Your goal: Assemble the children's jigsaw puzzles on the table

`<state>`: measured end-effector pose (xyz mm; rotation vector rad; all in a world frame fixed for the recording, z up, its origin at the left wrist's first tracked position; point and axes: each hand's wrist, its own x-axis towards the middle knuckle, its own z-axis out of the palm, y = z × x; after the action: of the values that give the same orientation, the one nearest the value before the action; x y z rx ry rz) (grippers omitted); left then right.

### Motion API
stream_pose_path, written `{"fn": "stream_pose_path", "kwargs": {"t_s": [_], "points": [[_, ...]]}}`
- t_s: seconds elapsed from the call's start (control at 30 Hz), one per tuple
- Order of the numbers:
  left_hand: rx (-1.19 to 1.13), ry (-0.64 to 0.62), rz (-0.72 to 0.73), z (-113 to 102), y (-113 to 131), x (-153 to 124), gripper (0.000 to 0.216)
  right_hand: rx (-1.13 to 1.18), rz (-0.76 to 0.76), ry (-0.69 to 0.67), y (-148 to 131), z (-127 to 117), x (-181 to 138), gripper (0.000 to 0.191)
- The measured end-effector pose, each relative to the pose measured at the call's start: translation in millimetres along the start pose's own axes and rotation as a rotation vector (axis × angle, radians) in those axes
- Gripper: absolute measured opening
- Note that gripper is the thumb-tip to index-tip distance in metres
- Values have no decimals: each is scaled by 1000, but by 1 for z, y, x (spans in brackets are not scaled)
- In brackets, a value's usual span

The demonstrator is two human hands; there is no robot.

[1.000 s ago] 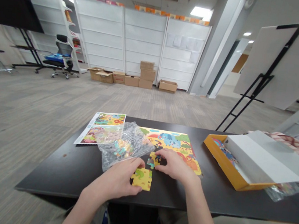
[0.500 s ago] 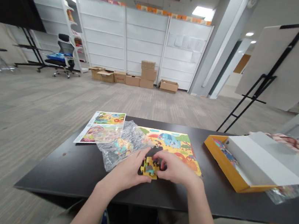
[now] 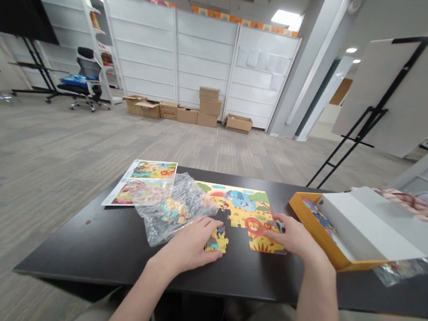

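On the black worktop (image 3: 105, 254), the left hand (image 3: 194, 240) holds small puzzle pieces (image 3: 219, 243) between thumb and fingers, hiding their left side; the right hand (image 3: 294, 236) bends over the larger puzzle (image 3: 243, 202)'s right edge, its grip unclear.

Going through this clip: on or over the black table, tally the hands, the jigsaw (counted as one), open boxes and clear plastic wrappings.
Bare hands, left hand and right hand: 2
Multicoloured animal-picture jigsaw, partly assembled: 1
Open yellow cardboard box: 1
Crinkled clear plastic wrappings, left one and right one: 2
Total: 6
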<state>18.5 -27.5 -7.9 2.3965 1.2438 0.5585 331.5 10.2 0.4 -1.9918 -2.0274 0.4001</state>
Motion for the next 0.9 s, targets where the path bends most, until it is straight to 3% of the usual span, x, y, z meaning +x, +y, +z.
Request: {"fn": "stream_pose_path", "kwargs": {"t_s": [0.2, 0.4, 0.63, 0.9], "points": [[83, 50, 26, 8, 20, 19, 62, -17, 12, -29, -5, -2, -8, 35], [109, -40, 179, 34, 47, 48, 40, 111, -26, 0, -1, 0, -17, 29], [162, -83, 202, 42, 46, 64, 31, 266, -36, -30, 19, -2, -27, 30], [225, -37, 212, 43, 55, 62, 20, 307, -72, -66, 21, -12, -36, 29]]}}
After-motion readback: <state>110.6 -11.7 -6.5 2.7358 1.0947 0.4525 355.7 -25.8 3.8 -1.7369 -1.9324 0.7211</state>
